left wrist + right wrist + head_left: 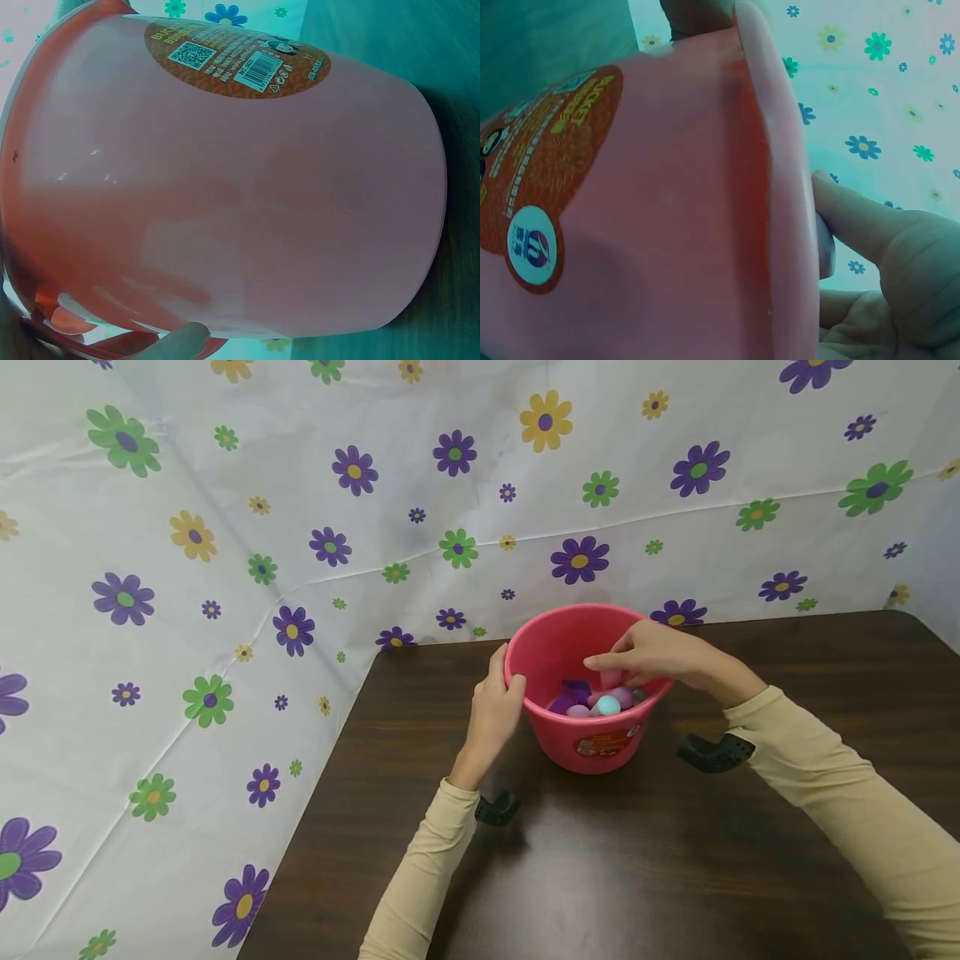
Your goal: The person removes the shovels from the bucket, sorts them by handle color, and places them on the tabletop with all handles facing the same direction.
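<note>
A pink plastic bucket (pixel 588 743) stands on the table with an oval label on its side. My left hand (pixel 497 706) grips its rim at the left, thumb over the edge; a fingertip shows along the wall in the left wrist view. Over the right rim reaches my right hand (pixel 660 656), pinching a small pink piece (pixel 611 679) between thumb and fingers, its kind partly hidden by the hand. Below that hand lie a turquoise rounded piece (pixel 607 705), lavender rounded pieces (pixel 578 712) and dark purple flat pieces (pixel 564 699). The bucket's wall hides most of the right hand's fingers in the right wrist view.
The dark wooden table (pixel 600 860) extends around the bucket. Behind it and to the left hangs a white sheet (pixel 420 443) printed with flowers. Each wrist wears a black camera mount (pixel 716 753).
</note>
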Action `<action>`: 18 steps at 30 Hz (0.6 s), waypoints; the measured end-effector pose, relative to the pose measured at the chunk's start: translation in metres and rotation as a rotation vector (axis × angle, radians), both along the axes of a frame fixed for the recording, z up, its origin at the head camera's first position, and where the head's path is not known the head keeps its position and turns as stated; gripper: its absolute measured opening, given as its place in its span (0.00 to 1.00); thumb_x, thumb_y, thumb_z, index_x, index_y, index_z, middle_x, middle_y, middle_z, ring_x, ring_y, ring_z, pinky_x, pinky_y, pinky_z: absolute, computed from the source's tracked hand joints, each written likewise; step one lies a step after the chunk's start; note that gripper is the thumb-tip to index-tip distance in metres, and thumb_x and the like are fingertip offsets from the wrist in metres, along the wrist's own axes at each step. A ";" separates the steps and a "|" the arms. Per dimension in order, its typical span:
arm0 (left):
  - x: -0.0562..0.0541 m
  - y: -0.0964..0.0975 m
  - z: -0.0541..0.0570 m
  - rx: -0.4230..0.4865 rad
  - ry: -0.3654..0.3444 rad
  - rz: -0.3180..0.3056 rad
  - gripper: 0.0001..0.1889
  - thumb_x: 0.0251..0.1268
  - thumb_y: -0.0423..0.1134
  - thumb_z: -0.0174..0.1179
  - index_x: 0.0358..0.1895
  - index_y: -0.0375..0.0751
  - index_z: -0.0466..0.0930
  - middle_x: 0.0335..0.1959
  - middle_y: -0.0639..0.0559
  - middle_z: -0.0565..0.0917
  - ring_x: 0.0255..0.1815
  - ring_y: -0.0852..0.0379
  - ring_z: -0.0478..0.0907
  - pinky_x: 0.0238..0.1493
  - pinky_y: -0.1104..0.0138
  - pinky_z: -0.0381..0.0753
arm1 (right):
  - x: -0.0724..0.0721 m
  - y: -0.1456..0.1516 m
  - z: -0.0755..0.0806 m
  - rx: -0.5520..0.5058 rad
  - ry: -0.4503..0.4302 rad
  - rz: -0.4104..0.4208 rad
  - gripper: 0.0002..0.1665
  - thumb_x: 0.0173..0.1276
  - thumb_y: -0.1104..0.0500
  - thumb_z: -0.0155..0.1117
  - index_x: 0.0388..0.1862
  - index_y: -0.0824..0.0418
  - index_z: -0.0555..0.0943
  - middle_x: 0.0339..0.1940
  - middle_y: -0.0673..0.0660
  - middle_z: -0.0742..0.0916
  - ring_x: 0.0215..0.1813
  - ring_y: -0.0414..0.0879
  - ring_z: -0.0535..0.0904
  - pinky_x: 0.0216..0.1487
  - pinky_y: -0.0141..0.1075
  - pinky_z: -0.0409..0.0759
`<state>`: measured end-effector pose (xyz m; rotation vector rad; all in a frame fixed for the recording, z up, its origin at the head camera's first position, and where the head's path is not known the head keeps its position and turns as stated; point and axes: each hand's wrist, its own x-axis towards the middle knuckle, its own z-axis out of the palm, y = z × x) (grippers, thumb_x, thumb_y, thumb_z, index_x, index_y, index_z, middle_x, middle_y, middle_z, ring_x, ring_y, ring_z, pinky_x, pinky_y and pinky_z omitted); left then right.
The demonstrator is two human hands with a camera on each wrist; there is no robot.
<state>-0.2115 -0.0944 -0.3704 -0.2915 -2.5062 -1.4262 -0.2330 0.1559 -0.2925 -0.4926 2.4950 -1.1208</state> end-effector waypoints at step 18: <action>0.001 -0.001 0.000 0.001 0.001 0.005 0.31 0.74 0.39 0.48 0.79 0.38 0.61 0.61 0.39 0.83 0.52 0.45 0.85 0.57 0.52 0.84 | 0.007 -0.008 0.005 0.106 0.097 0.110 0.29 0.82 0.46 0.53 0.22 0.61 0.77 0.18 0.53 0.77 0.25 0.47 0.74 0.30 0.36 0.75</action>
